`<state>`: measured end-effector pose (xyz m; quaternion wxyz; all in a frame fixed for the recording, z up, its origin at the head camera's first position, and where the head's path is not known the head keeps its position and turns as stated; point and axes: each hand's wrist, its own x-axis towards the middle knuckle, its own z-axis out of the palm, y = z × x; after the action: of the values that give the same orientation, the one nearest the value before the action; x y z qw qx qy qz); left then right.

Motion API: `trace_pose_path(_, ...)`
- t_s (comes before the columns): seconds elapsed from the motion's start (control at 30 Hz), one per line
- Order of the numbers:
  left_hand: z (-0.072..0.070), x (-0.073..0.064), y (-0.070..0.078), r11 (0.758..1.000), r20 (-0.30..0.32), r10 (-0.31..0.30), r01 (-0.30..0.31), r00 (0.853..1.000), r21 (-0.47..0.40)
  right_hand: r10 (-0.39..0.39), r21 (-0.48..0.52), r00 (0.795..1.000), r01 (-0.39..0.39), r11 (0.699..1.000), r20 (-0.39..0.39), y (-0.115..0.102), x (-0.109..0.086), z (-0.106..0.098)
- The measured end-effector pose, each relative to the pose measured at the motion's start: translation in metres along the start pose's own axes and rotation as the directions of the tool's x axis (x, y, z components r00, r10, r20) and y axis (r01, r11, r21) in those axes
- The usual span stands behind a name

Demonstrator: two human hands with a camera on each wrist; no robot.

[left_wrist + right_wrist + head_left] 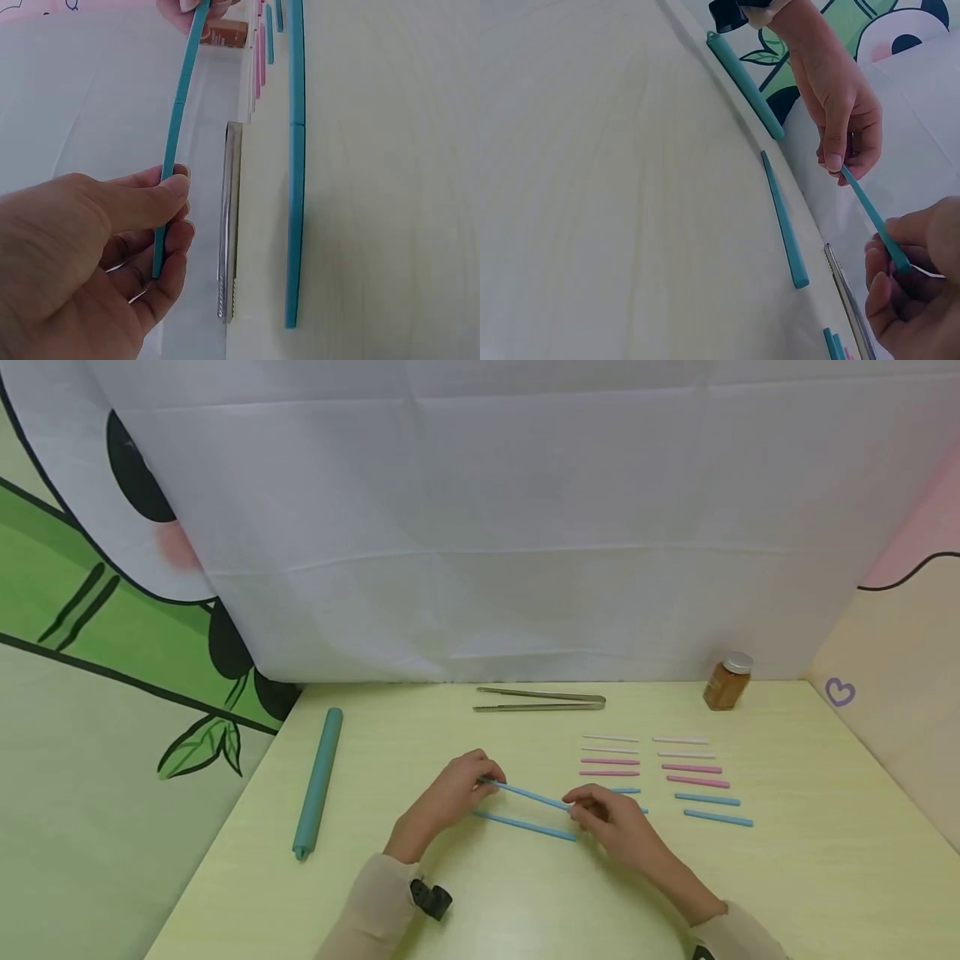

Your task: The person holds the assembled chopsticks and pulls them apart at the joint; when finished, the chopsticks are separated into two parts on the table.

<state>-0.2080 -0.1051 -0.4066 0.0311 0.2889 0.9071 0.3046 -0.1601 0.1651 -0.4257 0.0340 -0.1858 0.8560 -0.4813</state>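
Note:
Between my two hands a blue two-part chopstick (531, 794) is held up off the table. My left hand (459, 787) pinches its left end between thumb and fingers. At the other end, my right hand (617, 828) grips it with thumb and curled fingers. A seam crosses the stick's middle in the left wrist view. Below it a second blue chopstick (297, 187), also with a seam, lies on the table, apart from both hands. Beyond my right hand, short blue (707, 799), pink (692, 768) and white (680, 741) stick pieces lie in two columns; my right hand partly hides the nearest blue ones.
Metal tongs (540, 699) lie near the table's back edge. A jar (727, 681) with brown contents and a silver lid stands at the back right. On the left lies a long teal roll-shaped object (318, 785). A white cloth (480, 527) hangs behind the table.

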Motion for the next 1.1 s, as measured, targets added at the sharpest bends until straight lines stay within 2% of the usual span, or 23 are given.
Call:
trace_pose_path(0.17,0.002,0.004,0.018,0.999,0.026,0.025,-0.026,0.999,0.025,-0.041,-0.086,0.999,0.039,0.996,-0.020,-0.006,0.007,0.001)
trace_pose_path(0.43,0.001,0.008,0.037,0.999,0.115,0.032,-0.035,0.993,0.023,-0.174,-0.215,0.984,0.163,0.963,-0.033,-0.013,0.012,0.005)
trace_pose_path(0.6,0.005,0.013,0.046,0.998,0.162,0.046,-0.052,0.986,0.034,-0.184,-0.241,0.983,0.175,0.955,-0.016,-0.020,0.013,0.007)
trace_pose_path(0.9,0.008,0.016,0.050,0.999,0.149,0.045,-0.047,0.988,0.010,-0.151,-0.266,0.988,0.143,0.953,-0.012,-0.025,0.010,0.005)
trace_pose_path(1.1,0.011,0.017,0.050,0.997,0.122,0.075,-0.075,0.990,-0.002,-0.159,-0.285,0.987,0.150,0.947,-0.006,-0.021,0.009,0.005)
